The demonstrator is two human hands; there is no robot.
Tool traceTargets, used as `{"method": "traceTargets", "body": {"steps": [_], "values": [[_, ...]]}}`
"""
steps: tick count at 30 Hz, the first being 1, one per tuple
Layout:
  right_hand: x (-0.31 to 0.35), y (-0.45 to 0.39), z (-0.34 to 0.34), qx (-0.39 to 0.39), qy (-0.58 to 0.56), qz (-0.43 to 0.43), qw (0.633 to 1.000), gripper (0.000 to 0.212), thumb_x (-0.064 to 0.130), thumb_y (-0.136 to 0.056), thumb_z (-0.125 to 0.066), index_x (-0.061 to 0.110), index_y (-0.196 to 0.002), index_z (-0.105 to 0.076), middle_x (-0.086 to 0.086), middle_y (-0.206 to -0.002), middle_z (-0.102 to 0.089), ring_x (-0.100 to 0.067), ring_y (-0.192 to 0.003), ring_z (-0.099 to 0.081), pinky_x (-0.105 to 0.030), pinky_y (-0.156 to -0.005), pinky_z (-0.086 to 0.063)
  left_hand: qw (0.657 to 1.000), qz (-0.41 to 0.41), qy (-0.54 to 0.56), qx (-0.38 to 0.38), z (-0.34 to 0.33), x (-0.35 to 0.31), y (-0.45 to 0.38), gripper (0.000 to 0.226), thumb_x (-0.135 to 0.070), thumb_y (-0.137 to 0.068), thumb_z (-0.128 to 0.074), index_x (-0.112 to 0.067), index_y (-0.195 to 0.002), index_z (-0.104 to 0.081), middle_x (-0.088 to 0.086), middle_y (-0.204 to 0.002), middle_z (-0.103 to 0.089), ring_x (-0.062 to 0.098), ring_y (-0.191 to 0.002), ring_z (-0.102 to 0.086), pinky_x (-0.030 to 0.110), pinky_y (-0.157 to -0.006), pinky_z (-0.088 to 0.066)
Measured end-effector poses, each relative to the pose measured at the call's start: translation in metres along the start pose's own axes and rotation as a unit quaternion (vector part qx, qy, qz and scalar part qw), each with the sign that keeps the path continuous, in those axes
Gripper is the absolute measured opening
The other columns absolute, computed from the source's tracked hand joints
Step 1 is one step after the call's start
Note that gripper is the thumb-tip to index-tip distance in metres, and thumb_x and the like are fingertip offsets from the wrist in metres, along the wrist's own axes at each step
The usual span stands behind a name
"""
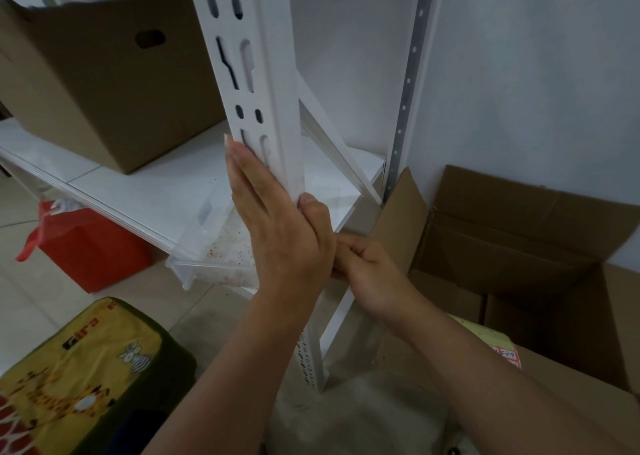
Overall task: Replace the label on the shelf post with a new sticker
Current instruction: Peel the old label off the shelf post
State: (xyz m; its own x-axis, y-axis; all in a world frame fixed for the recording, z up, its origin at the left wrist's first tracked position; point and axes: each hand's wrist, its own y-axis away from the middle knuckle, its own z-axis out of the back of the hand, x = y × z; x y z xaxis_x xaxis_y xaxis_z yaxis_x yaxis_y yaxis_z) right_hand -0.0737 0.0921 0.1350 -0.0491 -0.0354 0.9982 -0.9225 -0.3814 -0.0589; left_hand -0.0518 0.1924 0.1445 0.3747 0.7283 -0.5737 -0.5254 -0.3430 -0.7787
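- The left hand [277,233] lies flat, fingers straight and together, pressed against the white slotted shelf post [258,84], thumb at its right edge.
- The right hand [363,264] is curled just right of the post; whether it grips anything cannot be told.
- No label is discernible on the post.
- A brown cardboard box [104,84] sits left of the post on a glossy white shelf [173,184].

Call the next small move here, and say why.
Probably slide the left hand down the shelf post, pressing with its flat fingers. That hand lies open against the post face, thumb on the edge, as if smoothing a sticker I cannot see beneath it. The right hand is curled just behind; its contents are hidden.
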Motion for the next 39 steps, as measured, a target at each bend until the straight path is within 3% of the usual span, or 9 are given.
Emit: {"method": "traceTargets", "body": {"steps": [4, 12, 16, 19, 22, 25, 28, 39], "values": [[0.0, -0.001, 0.0, 0.001, -0.004, -0.005, 1.0, 0.035, 0.013, -0.102, -0.037, 0.017, -0.101, -0.072, 0.009, -0.092, -0.074, -0.004, -0.094, -0.068, -0.011, -0.081, -0.048, 1.0, -0.006, -0.022, -0.016, -0.002, 0.002, 0.001, 0.074, -0.012, -0.086, -0.039, -0.003, -0.146, 0.003, 0.029, -0.156, -0.01, 0.016, -0.142, -0.01, 0.011, -0.114, -0.005], [-0.003, -0.001, -0.001, 0.004, -0.003, 0.001, 1.0, 0.035, 0.017, -0.103, -0.038, 0.02, -0.093, -0.072, 0.006, -0.089, -0.075, -0.009, -0.095, -0.068, -0.019, -0.089, -0.05, 0.999, -0.013, -0.031, -0.022, -0.003, 0.002, 0.002, 0.075, -0.009, -0.083, -0.04, -0.001, -0.145, 0.001, 0.032, -0.155, -0.01, 0.015, -0.142, -0.007, 0.021, -0.117, -0.007], [-0.004, 0.0, 0.001, 0.004, 0.01, 0.001, 1.0, 0.037, 0.015, -0.103, -0.036, 0.022, -0.093, -0.072, 0.007, -0.091, -0.074, -0.007, -0.095, -0.068, -0.016, -0.087, -0.05, 0.999, -0.001, -0.025, -0.023, -0.003, -0.001, 0.002, 0.076, -0.011, -0.082, -0.039, -0.002, -0.146, 0.002, 0.03, -0.156, -0.01, 0.008, -0.139, -0.004, 0.009, -0.113, -0.001], [-0.004, -0.001, 0.003, 0.009, 0.006, -0.009, 1.0, 0.036, 0.013, -0.103, -0.035, 0.018, -0.104, -0.071, 0.006, -0.1, -0.073, -0.005, -0.099, -0.067, -0.013, -0.086, -0.048, 1.0, -0.006, -0.001, -0.002, 0.001, 0.0, 0.002, 0.077, -0.011, -0.081, -0.038, -0.001, -0.146, 0.003, 0.03, -0.156, -0.009, 0.023, -0.146, -0.011, 0.017, -0.117, -0.005], [-0.007, -0.004, 0.005, 0.007, 0.012, -0.016, 1.0, 0.036, 0.017, -0.103, -0.035, 0.014, -0.117, -0.068, 0.001, -0.111, -0.071, -0.008, -0.107, -0.064, -0.023, -0.095, -0.048, 0.999, -0.041, 0.015, 0.023, 0.007, 0.006, 0.001, 0.076, -0.011, -0.083, -0.039, 0.005, -0.145, 0.002, 0.034, -0.154, -0.009, 0.037, -0.145, -0.016, 0.027, -0.12, -0.009], [-0.009, -0.007, 0.005, -0.003, 0.015, -0.021, 1.0, 0.035, 0.02, -0.103, -0.037, 0.014, -0.118, -0.067, -0.001, -0.114, -0.07, -0.013, -0.109, -0.064, -0.034, -0.101, -0.047, 0.998, -0.051, 0.027, 0.032, 0.011, 0.008, -0.001, 0.073, -0.011, -0.085, -0.039, 0.004, -0.145, 0.001, 0.035, -0.153, -0.013, 0.038, -0.144, -0.02, 0.028, -0.12, -0.014], [-0.008, -0.009, 0.006, -0.012, 0.004, -0.031, 0.999, 0.033, 0.019, -0.102, -0.039, 0.01, -0.117, -0.068, -0.003, -0.111, -0.071, -0.014, -0.106, -0.065, -0.034, -0.101, -0.048, 0.997, -0.054, 0.031, 0.034, 0.014, 0.008, -0.002, 0.071, -0.011, -0.086, -0.039, 0.001, -0.145, 0.0, 0.034, -0.152, -0.017, 0.035, -0.142, -0.023, 0.027, -0.119, -0.018], [-0.006, -0.007, 0.005, -0.001, 0.002, -0.02, 1.0, 0.036, 0.017, -0.102, -0.036, 0.011, -0.113, -0.069, -0.001, -0.107, -0.072, -0.009, -0.1, -0.067, -0.018, -0.09, -0.05, 1.0, -0.023, 0.011, 0.001, 0.008, -0.002, 0.001, 0.069, -0.012, -0.088, -0.035, 0.003, -0.146, -0.002, 0.031, -0.154, -0.016, 0.032, -0.142, -0.024, 0.014, -0.116, -0.015]]}}
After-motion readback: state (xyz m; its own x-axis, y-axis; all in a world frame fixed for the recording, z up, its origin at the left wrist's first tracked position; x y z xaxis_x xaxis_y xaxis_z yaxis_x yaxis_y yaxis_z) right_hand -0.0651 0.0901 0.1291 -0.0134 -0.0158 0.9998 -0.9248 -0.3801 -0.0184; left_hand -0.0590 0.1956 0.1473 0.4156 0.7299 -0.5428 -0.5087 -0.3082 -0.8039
